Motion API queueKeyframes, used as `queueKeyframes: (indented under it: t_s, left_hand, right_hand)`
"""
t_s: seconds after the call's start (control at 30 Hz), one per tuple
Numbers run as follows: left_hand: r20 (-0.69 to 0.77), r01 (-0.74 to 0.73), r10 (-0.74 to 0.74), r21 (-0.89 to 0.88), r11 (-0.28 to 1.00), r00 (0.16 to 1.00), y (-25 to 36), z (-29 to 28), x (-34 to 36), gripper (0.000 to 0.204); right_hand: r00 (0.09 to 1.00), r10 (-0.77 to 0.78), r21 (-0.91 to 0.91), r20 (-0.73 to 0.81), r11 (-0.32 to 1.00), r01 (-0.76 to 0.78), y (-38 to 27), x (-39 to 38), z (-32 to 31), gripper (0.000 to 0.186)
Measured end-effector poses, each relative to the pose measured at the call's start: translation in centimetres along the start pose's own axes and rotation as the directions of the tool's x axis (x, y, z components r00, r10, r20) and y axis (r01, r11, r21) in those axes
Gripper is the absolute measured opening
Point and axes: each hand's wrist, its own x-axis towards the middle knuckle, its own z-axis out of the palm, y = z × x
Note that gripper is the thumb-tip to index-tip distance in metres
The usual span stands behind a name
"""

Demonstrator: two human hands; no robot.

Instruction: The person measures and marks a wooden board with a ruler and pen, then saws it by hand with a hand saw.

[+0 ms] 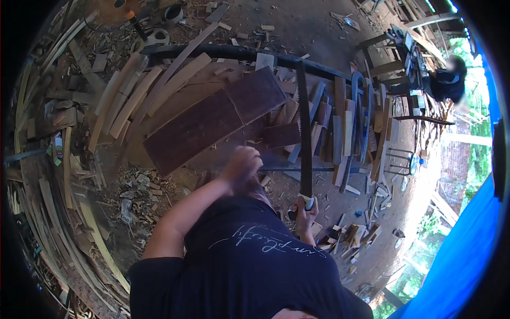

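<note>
My right hand (pixel 306 215) is closed round the white handle of a handsaw (pixel 305 133). Its long, toothed, dark blade points away from me, over the right part of the work surface. My left hand (pixel 242 164) is in front of my body with its fingers curled in, a little blurred; whatever it holds, if anything, is hidden. Just beyond that hand lies a wide, dark brown board (pixel 196 127), set at a slant and crossed by a line. A smaller dark brown piece (pixel 281 136) lies between this board and the saw blade.
Curved wooden pieces (pixel 127 101) lie left of the board, and several wood strips (pixel 340 127) lie right of the saw. Long planks (pixel 58 223) are stacked at far left. Offcuts (pixel 353 242) litter the ground. Another person (pixel 447 82) is at far right, near a blue tarp (pixel 457 244).
</note>
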Motion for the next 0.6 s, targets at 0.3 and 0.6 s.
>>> queueKeyframes:
  t_s: [0.3,0.6]
  left_hand:
    - [-0.530,0.687,-0.496,0.255,0.680,0.688,-4.6,-12.1,-7.8,0.036]
    - [-0.372,0.666,-0.928,-0.690,0.282,0.007,-13.8,-12.1,-19.0,0.054]
  right_hand:
    - [0.993,0.052,-0.057,0.110,0.997,-0.046,1.0,0.5,3.1,0.023]
    - [0.980,0.016,-0.001,0.197,1.000,-0.016,0.9,1.7,6.8,0.018]
